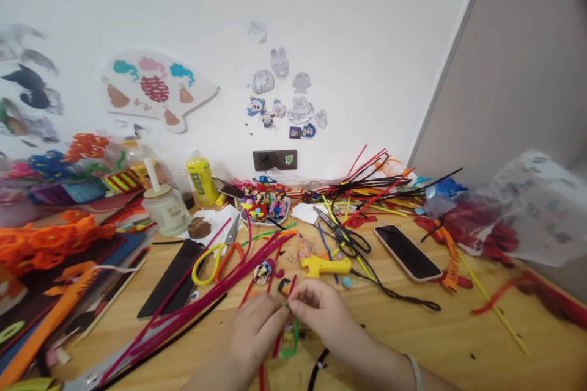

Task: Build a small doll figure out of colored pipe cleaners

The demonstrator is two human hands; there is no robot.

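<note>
The small pipe-cleaner piece (295,335) sits between your fingertips, just above the near edge of the surface at its middle; a green strand and a red one hang down from the pinch. It looks very light, a fuzzy pile over thin wire, so it should bend where you press it and keep the bend. It is best taken close to the joint rather than by the loose ends, which would flop and twist. Your left hand (257,333) is closed, thumb and forefinger pressed onto the piece from the left. Your right hand (321,311) meets it from the other side, fingers curled in and tips pinching the same spot, so the two hands nearly touch. What the join itself looks like you cannot tell, since the fingers hide it. Just beyond the hands lies a small round figure (263,272), with a yellow glue gun (326,266) near it to the right. A long bundle of magenta pipe cleaners (206,302) runs from there toward the near left corner. Farther back are the black scissors (347,239) and, to the right, a phone (407,252) lying face up. More loose stems pile up along the far edge.
</note>
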